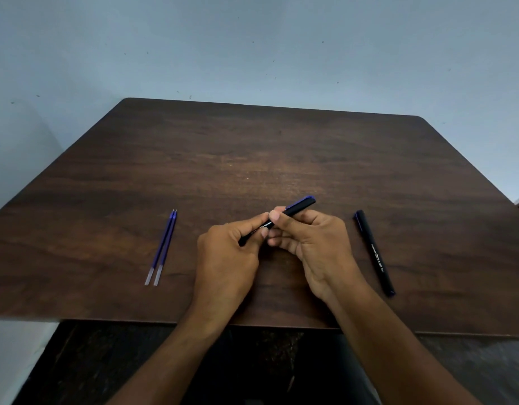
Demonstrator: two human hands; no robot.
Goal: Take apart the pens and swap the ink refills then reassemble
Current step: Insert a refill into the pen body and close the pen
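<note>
black pen held, second pen flat, refills paired

A dark brown wooden bench with visible grain and rounded far corners fills the middle of the view. Behind it rises a pale blue-grey wall, dotted with small dark specks. Below the bench's near edge lies a dark, mottled floor, with a pale strip at the far left.

Two black pens are out: one pen pinched between the fingers of both hands, the other pen lying well right of them. Two blue refills lie side by side, touching, well left of the fingers.
</note>
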